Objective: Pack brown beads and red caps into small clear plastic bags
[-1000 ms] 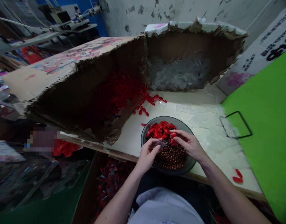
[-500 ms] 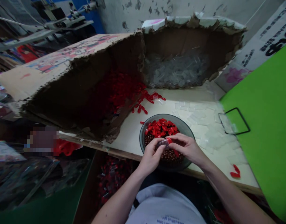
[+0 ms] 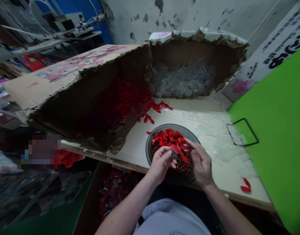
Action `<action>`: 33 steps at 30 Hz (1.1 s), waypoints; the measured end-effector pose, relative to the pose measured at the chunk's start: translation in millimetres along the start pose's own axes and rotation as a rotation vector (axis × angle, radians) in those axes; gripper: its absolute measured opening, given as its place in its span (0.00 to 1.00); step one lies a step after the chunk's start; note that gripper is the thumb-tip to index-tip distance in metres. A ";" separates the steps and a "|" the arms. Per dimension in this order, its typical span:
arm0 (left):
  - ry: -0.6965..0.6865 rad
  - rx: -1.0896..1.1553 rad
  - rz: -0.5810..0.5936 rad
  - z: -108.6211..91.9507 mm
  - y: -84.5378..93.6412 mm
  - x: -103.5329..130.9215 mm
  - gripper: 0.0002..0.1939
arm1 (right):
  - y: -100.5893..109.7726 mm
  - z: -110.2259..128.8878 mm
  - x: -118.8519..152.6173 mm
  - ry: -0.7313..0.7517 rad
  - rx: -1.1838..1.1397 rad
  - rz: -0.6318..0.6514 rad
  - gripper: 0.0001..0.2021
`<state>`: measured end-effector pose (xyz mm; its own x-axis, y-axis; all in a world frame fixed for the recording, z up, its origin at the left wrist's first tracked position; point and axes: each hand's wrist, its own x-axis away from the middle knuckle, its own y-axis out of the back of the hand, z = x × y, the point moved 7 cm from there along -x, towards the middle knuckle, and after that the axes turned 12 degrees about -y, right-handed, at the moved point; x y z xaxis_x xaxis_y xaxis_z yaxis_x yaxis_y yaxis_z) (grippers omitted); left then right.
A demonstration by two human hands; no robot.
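Observation:
Over the grey bowl (image 3: 149,156), my left hand (image 3: 160,164) is closed round a small clear container (image 3: 168,156) whose red cap (image 3: 174,149) points up and right. A long red piece (image 3: 184,158) shows just below the cap; whether it is joined to it I cannot tell. My right hand (image 3: 201,160) is a little apart from the container, at the bowl's right side, with fingers spread and slightly blurred. In the bowl lie red caps (image 3: 168,135) at the back and brown beads (image 3: 183,168) nearer me.
Behind the bowl stand a cardboard box (image 3: 74,78) of red caps and another box (image 3: 199,49) of clear pieces. Flat clear pieces (image 3: 213,129) lie on the white table (image 3: 134,151). A green board (image 3: 284,117) with a wire handle borders the right; red items fill a container below.
My right hand has let go of the capped container and moved right, its fingers parting. My left hand still holds the container. The camera view has shifted slightly.

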<state>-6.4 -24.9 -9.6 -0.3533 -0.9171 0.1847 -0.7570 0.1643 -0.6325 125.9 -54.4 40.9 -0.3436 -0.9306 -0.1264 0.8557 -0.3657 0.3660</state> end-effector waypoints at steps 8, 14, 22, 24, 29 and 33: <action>0.071 -0.123 0.143 4.2 -9.3 15.0 0.16 | -1.6 8.2 -15.0 -0.061 -0.264 -0.065 0.23; 0.027 -0.443 0.231 -5.8 -11.7 23.5 0.18 | -46.4 22.3 -25.7 -0.240 -0.408 0.413 0.26; -0.068 -0.714 0.237 -16.2 -2.2 42.2 0.15 | -63.6 24.8 5.0 -0.300 -0.485 0.489 0.23; -0.059 -0.722 0.226 -15.4 4.0 45.2 0.16 | -68.0 20.1 9.2 -0.329 -0.492 0.504 0.22; 0.031 -0.636 0.141 -6.1 18.9 44.0 0.19 | -92.2 -5.9 8.1 -0.599 -0.686 0.449 0.24; 0.080 -0.460 -0.007 -5.4 32.8 37.4 0.19 | -91.8 -16.2 -6.7 -0.669 -0.758 0.283 0.26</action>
<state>-47.3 -51.8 -19.3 -0.3747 -0.8909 0.2567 -0.9184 0.3187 -0.2346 55.9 -14.9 -6.8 -0.0390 -0.8688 0.4936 0.8772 -0.2663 -0.3994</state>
